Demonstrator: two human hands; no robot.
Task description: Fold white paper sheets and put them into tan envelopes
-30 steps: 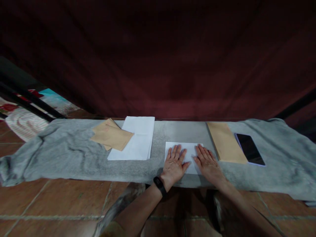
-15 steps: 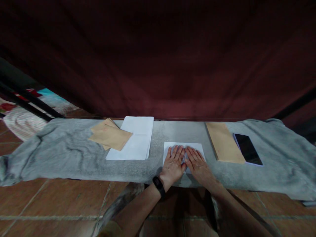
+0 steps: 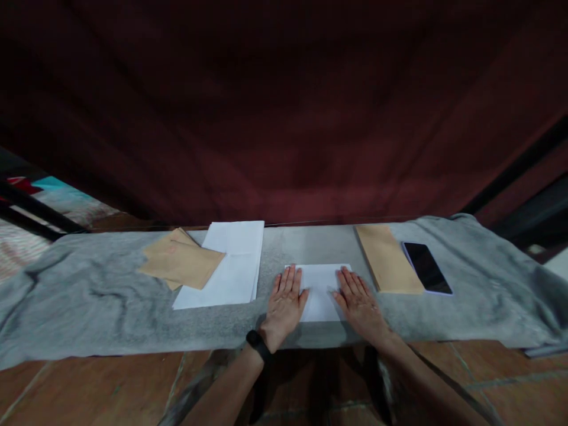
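Note:
A white sheet of paper, apparently folded smaller than the sheets to the left, lies flat on the grey cloth. My left hand rests flat over its left edge, fingers stretched forward and thumb pointing inward. Over the right edge lies my right hand, also flat with fingers extended. Between the two hands the middle of the paper shows. Neither hand grips anything. A dark band circles my left wrist.
Left of my hands is a stack of white paper, partly covered by several brown envelopes. A thicker pile of brown envelopes lies to the right, with a phone beside it. A dark red curtain hangs behind the cloth-covered surface.
My hands have slid apart from the middle of the paper to its left and right edges, uncovering its centre. The camera view has shifted slightly, moving everything a little left and down.

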